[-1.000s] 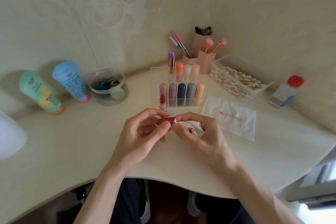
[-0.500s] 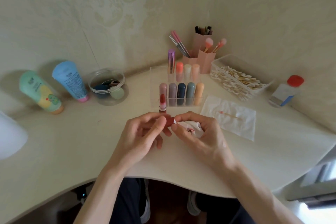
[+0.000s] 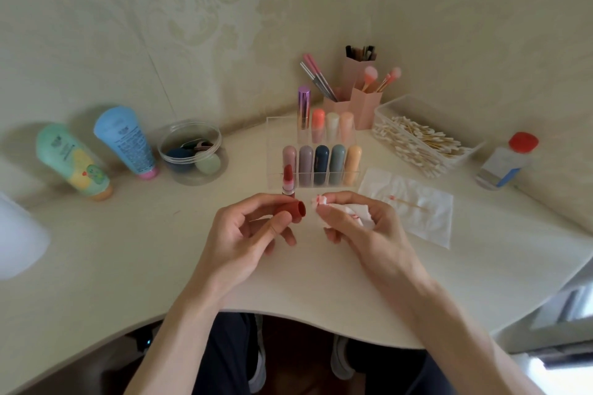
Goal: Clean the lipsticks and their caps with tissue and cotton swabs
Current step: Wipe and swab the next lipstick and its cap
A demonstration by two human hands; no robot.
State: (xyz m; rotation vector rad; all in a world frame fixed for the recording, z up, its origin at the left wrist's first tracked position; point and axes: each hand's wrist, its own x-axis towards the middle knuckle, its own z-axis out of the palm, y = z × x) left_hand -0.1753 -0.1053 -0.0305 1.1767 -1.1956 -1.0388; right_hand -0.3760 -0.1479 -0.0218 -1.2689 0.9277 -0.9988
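The left hand [image 3: 244, 240] is clamping its fingers on the red cap [image 3: 290, 210] while the right hand [image 3: 369, 231] is pinching the stained tissue [image 3: 337, 212], ideally turning a clean corner inside.

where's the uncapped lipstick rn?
Head view, centre: the uncapped lipstick stands upright on the table, at the clear organizer's front-left corner, just beyond the left hand holding the red cap.
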